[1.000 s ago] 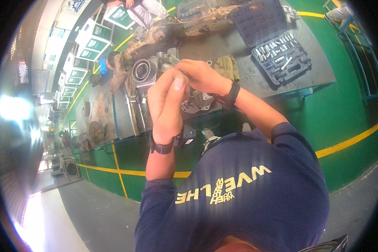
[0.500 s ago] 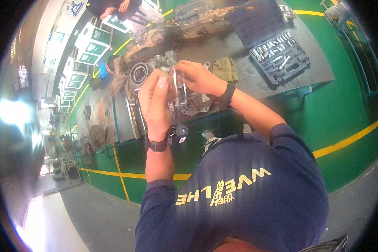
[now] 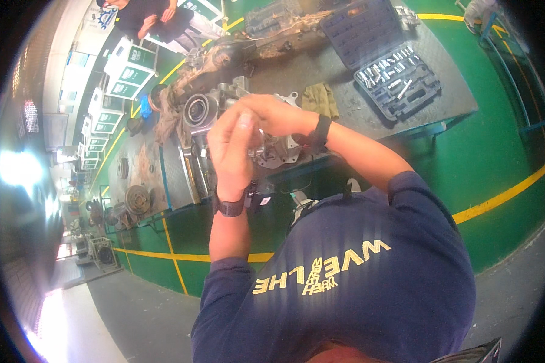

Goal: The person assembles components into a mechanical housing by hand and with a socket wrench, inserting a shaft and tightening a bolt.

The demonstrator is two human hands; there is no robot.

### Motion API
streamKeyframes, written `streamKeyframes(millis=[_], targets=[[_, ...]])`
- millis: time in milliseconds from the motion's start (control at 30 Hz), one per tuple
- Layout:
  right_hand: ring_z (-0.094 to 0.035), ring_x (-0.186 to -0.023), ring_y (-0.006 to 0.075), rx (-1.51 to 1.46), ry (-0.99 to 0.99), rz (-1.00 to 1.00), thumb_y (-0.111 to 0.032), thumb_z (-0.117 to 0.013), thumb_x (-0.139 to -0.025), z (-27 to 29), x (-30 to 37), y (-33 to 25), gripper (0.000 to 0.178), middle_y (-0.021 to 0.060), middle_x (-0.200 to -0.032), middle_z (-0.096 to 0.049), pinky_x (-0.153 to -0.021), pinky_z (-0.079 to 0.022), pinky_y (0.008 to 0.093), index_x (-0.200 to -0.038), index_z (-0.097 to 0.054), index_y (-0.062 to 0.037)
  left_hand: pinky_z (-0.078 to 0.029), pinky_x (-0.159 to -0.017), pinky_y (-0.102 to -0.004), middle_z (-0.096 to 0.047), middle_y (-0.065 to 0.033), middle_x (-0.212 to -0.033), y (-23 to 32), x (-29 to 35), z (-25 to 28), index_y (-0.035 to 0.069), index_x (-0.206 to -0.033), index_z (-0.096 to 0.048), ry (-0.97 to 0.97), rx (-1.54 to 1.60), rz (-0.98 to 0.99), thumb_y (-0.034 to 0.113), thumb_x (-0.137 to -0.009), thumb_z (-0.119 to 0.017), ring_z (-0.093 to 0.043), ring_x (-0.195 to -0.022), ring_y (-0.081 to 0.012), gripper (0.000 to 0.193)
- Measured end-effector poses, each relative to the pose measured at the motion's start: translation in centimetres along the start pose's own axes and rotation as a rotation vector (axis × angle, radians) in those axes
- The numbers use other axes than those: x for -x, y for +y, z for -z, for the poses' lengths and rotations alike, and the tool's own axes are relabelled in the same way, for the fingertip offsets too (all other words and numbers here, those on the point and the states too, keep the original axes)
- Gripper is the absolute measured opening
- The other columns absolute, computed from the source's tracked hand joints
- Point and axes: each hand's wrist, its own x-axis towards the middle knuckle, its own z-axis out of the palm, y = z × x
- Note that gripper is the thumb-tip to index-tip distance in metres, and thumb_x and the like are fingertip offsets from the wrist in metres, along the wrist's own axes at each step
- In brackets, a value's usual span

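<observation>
My left hand (image 3: 231, 148) and right hand (image 3: 271, 115) met, fingers curled together, over the grey metal housing (image 3: 278, 151) at the workbench's (image 3: 454, 91) near edge; what they held I couldn't tell.

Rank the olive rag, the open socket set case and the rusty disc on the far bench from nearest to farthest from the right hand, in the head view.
From the right hand:
1. Olive rag, just beyond the wrist on the bench.
2. Open socket set case, further along the bench towards the picture's right.
3. Rusty disc, on the separate bench at the picture's left.
</observation>
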Motion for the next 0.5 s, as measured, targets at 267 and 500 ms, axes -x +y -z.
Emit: streamKeyframes(millis=[267,500], targets=[[-0.066,-0.088,0.0435,0.272,-0.074,-0.082,-0.029,-0.067,-0.099,1.9,4.5,-3.7,0.029,0.0215,-0.092,-0.067,-0.079,-0.052,0.0497,-0.103,-0.068,-0.0004,-0.022,-0.05,-0.0311,-0.028,0.0034,-0.06,-0.4,-2.2,5.8,0.009,-0.077,-0.044,0.287,0.167,-0.003,0.026,-0.106,-0.051,-0.025,-0.049,-0.0099,0.034],[-0.068,-0.088,0.0446,0.156,-0.002,-0.076,-0.019,-0.069,-0.092,-6.0,6.2,-5.1,0.021,0.0229,-0.097,-0.067,-0.078,-0.056,0.0514,-0.1,-0.066,0.0,-0.024,-0.051,-0.0305,-0.03,0.0037,-0.06,-1.6,-1.9,1.9,0.009,-0.076,-0.043,0.085,0.148,0.037,0.026,-0.107,-0.054,-0.027,-0.049,-0.0098,0.037]])
